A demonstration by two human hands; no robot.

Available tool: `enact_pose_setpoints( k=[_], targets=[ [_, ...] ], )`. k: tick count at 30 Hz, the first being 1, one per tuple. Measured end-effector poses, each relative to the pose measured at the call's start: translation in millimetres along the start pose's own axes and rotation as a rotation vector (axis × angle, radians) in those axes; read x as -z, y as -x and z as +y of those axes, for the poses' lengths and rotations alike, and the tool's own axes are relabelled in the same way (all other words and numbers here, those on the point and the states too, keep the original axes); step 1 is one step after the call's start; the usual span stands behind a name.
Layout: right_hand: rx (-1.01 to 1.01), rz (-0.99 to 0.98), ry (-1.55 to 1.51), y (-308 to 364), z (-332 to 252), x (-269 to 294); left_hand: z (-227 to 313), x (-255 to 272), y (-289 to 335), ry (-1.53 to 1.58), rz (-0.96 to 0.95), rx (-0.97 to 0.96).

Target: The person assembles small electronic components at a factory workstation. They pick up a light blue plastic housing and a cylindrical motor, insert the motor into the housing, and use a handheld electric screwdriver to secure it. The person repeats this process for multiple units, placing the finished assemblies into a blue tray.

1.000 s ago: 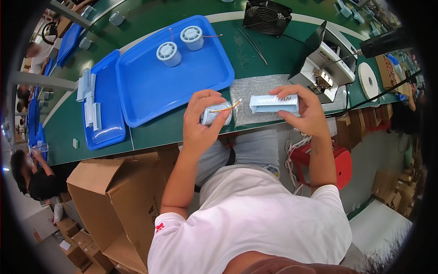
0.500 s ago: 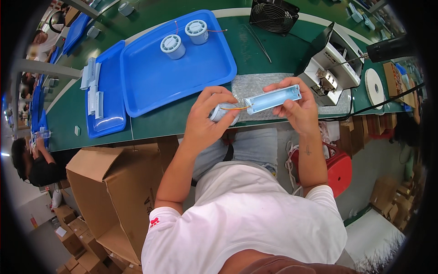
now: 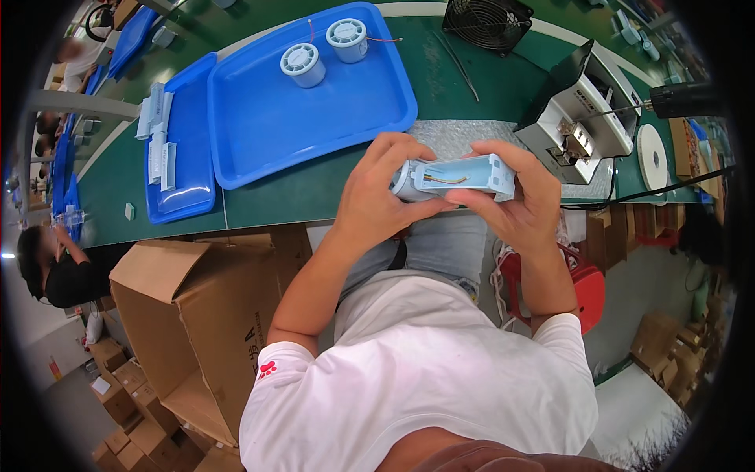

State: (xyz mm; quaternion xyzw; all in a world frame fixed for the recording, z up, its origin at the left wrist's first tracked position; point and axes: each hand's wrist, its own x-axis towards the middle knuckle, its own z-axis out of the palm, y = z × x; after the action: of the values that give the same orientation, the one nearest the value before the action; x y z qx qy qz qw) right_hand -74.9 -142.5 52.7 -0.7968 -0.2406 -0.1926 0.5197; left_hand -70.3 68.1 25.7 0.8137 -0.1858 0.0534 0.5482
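My left hand point(image 3: 377, 189) grips a round light-blue fan unit point(image 3: 406, 182), mostly covered by the fingers. My right hand point(image 3: 525, 193) has its thumb and fingers round a light-blue plastic handle shell point(image 3: 472, 175), its hollow side facing up. The shell's left end meets the fan unit, and thin orange-and-dark wires point(image 3: 445, 179) lie inside the hollow. Both parts are held above the bench's near edge. Two similar round fan units point(image 3: 302, 64) with thin wires stand in the large blue tray point(image 3: 259, 141) to the far left.
A narrower blue tray point(image 3: 182, 193) holds several light-blue shells point(image 3: 159, 134). Behind my hands lies bubble wrap point(image 3: 464, 132); tweezers point(image 3: 458, 67) and a black fan point(image 3: 487, 25) are farther back. At right stand a soldering-type machine point(image 3: 578, 118) and a white reel point(image 3: 652, 157). An open carton point(image 3: 181, 330) stands below the bench.
The shell has moved left against the fan unit and turned more level. The wires, which spanned a gap between the two parts, now lie inside the shell.
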Motion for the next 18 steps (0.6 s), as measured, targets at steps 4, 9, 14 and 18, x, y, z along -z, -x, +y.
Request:
enact_pose_setpoints(
  k=[4,9,14,18],
  targets=[
    [0.048,0.008,0.081,-4.7,-5.6,2.2,0.1,-4.1,-0.7,-0.005,0.008,-0.011],
    [0.061,-0.018,0.101,-7.1,-12.9,4.8,1.9,-5.6,-0.8,-0.016,0.03,-0.058],
    [0.083,0.024,0.109,-9.6,-16.3,4.1,8.7,-7.5,-2.2,-0.01,0.014,-0.056],
    [0.084,0.033,0.074,-9.0,-17.7,0.5,0.6,-15.7,-2.2,0.032,0.056,-0.13]
  ],
)
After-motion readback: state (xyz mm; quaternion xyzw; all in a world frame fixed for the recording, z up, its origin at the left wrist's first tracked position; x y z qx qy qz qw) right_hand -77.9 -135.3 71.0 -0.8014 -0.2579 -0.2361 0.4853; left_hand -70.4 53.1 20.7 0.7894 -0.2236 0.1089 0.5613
